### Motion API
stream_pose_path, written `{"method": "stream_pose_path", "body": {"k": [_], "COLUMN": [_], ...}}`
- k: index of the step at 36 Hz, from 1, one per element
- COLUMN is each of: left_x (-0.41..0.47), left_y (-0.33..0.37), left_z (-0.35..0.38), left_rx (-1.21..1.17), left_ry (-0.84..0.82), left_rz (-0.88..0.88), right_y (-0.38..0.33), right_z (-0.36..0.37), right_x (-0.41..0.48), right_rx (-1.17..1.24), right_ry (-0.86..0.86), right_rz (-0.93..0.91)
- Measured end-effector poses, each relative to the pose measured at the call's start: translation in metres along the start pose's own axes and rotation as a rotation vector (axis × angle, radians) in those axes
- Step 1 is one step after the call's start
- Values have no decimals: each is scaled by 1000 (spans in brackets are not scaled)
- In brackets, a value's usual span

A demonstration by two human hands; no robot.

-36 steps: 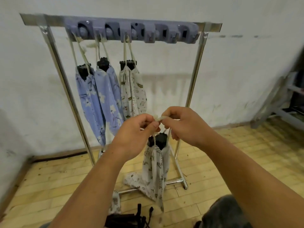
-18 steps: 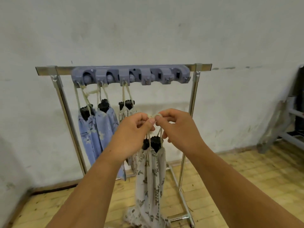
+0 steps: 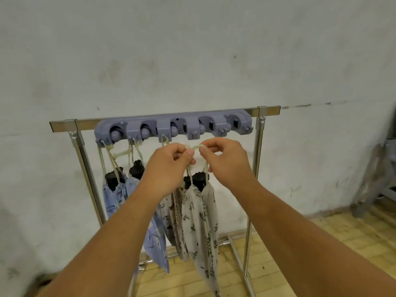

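We pinch the pale drawstring loop (image 3: 194,147) of the leaf-print pouch (image 3: 200,213) between both hands. Our left hand (image 3: 169,166) nips it with thumb and forefinger, and our right hand (image 3: 227,166) does the same just to the right. The pouch hangs below our hands, on the near side of the grey-violet hook rack (image 3: 173,127) and just under it. To the left, two blue pouches (image 3: 111,196) and another printed pouch (image 3: 169,209) hang from the rack on the steel stand (image 3: 259,168).

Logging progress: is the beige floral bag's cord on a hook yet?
Off. Left hand and right hand pinch its cord below the grey hook rack, touching no hook.
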State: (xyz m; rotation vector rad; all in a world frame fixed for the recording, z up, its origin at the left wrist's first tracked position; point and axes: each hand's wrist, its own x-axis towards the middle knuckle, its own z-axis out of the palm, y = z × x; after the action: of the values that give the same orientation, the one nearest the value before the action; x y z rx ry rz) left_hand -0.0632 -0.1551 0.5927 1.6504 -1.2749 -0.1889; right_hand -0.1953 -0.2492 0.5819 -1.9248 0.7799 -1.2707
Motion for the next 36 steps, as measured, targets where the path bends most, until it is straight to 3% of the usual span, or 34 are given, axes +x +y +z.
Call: {"method": "stream_pose_path", "body": {"k": [6, 16, 22, 36], "left_x": [29, 59, 63, 56], "left_y": [2, -8, -14, -30], "left_z": [0, 25, 35, 29], "left_rx": [56, 5, -88, -61], "left_ry": [-4, 174, 150, 88], "left_rz": [-5, -29, -50, -28], "right_y": [3, 11, 24, 39], "right_z": [7, 23, 24, 32], "right_x": [26, 52, 56, 41], "right_rx": [-59, -60, -51, -76], "right_ry": [15, 99, 91, 64], "right_rz": [-25, -24, 2, -25]}}
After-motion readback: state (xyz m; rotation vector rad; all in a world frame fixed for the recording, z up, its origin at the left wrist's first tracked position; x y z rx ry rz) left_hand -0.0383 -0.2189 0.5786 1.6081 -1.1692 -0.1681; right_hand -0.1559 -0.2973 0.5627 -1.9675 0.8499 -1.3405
